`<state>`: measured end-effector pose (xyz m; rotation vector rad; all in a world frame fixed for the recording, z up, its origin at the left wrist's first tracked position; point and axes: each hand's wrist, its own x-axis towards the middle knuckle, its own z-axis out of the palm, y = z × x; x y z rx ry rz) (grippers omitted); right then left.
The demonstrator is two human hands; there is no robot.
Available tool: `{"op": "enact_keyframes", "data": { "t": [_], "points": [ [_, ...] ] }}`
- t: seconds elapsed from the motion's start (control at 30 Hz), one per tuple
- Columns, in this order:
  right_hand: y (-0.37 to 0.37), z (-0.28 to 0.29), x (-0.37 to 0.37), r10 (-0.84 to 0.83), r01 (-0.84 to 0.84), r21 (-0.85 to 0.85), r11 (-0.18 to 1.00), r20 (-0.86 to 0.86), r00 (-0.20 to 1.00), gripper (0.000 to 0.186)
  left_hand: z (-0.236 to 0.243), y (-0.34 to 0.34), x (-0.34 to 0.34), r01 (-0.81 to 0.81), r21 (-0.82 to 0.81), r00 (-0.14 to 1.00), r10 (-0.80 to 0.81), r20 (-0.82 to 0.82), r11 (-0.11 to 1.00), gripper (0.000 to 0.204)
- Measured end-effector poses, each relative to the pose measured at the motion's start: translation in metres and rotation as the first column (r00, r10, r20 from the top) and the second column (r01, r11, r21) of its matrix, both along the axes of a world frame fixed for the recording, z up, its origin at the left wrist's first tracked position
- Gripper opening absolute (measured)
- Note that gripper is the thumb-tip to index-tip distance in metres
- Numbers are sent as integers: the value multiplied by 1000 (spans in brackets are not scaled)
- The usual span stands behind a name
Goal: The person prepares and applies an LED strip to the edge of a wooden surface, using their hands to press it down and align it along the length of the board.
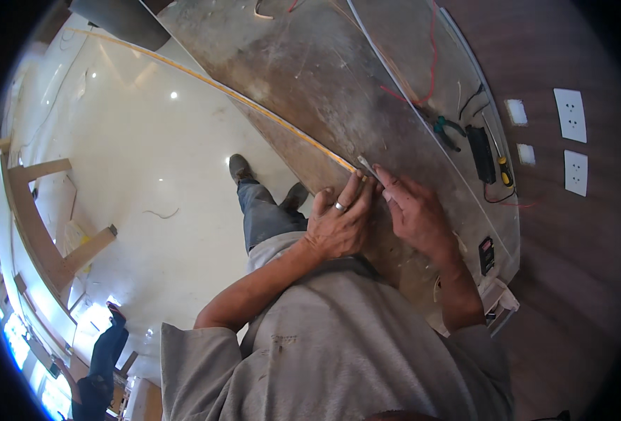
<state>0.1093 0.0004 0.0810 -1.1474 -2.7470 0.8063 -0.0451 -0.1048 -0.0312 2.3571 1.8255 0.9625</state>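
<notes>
My left hand, with a ring on one finger, pinches the near end of a long yellow LED strip. From there the strip stretches away to the far left, over the table edge and above the floor. Close beside it, my right hand grips a slim, pale, blade-like tool between thumb and fingers. The tool's tip points away from me, near the strip's end; its exact kind is too small to tell. Both hands are over a brown, dusty tabletop.
On the tabletop's right lie pliers, a black power supply, a yellow-handled screwdriver, a red wire and a long pale strip. Wall sockets are at the right. A wooden frame and another person's leg are at the left.
</notes>
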Motion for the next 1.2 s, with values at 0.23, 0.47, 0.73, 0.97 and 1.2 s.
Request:
{"op": "enact_keyframes", "data": {
  "t": [0.23,0.47,0.73,0.97,1.2],
  "points": [
    [4,13,-15,27,-7,-109,994,183,983,64,-1,3,-6,94,-25,996,-94,-1,995,48],
    [8,9,-15,60,-25,-138,990,260,964,64,-3,6,-9,127,22,992,-127,6,992,48],
    [9,7,-17,80,-43,-164,985,225,971,69,-1,8,-11,114,54,993,-116,27,992,40],
    [12,10,-22,121,-71,-183,981,277,953,71,-5,6,-11,112,73,993,-114,20,991,43],
    [13,11,-27,127,-69,-184,980,324,938,69,-4,8,-11,115,92,992,-120,43,989,42]
  ]
}}
